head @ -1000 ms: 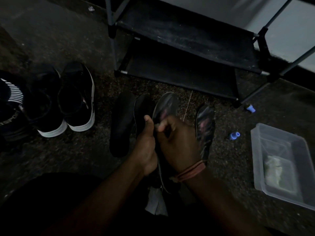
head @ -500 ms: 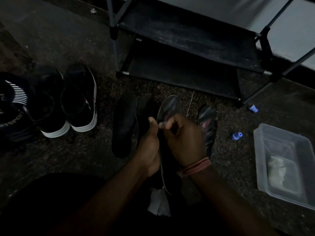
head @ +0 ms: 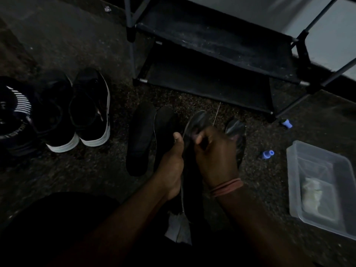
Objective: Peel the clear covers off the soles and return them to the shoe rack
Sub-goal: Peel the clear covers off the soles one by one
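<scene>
I hold a dark sole with a shiny clear cover upright in front of me. My left hand grips its left edge, thumb up. My right hand is closed on its upper part, fingertips pinched at the cover. A second covered sole lies on the floor just right of my right hand, partly hidden by it. Two plain black soles lie side by side to the left. The black two-shelf shoe rack stands behind them, its shelves bare.
A pair of black sneakers with white soles sits at the left, beside another dark shoe with stripes. A clear plastic tub stands at the right. Two small blue caps lie on the dark carpet. A crumpled clear piece lies near my lap.
My right hand has shifted slightly up the held sole, its fingers working at the cover's edge. My left hand keeps its grip. The other soles have not moved.
</scene>
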Demonstrator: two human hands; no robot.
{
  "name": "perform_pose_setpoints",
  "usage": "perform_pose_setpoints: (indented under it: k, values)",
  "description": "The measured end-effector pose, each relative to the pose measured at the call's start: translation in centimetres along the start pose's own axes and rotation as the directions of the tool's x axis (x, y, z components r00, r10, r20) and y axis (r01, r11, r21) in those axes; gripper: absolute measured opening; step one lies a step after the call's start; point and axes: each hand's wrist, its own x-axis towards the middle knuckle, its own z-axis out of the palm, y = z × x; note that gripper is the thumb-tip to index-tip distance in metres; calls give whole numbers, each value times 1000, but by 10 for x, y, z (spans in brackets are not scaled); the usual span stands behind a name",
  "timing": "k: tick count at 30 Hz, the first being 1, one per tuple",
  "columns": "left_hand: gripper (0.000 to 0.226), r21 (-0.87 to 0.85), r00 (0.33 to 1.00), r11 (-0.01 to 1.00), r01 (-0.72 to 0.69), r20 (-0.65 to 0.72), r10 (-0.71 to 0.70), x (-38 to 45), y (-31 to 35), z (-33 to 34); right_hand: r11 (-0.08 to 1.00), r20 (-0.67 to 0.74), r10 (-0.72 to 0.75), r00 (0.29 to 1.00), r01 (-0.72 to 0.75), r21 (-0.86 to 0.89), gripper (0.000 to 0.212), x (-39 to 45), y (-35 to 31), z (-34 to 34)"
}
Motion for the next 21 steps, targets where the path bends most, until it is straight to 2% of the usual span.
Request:
perform_pose_setpoints:
  k: [3,8,11,14,18,21]
  values:
    - [63,16,1000,1000,-19,-23,19,3,3,-4,996,85,-31,996,24,81,19,-7,-17,7]
    - [63,-3,999,999,38,-27,-38,7,-7,-4,994,-33,99,995,-97,50,21,4,16,2]
    - [62,-14,998,1000,9,-65,-9,6,-4,-6,1000,47,15,999,-16,18,18,-7,-7,9]
    - [65,-11,1000,1000,-9,-26,9,5,-2,-5,994,46,40,998,-45,102,19,-5,-9,9]
    - [64,-54,995,996,74,71,-70,4,-6,-2,983,-34,175,984,-172,67,21,7,19,0]
    - [60,-155,987,984,86,148,-63,6,1,-7,925,31,270,963,-268,268,21,6,12,-2]
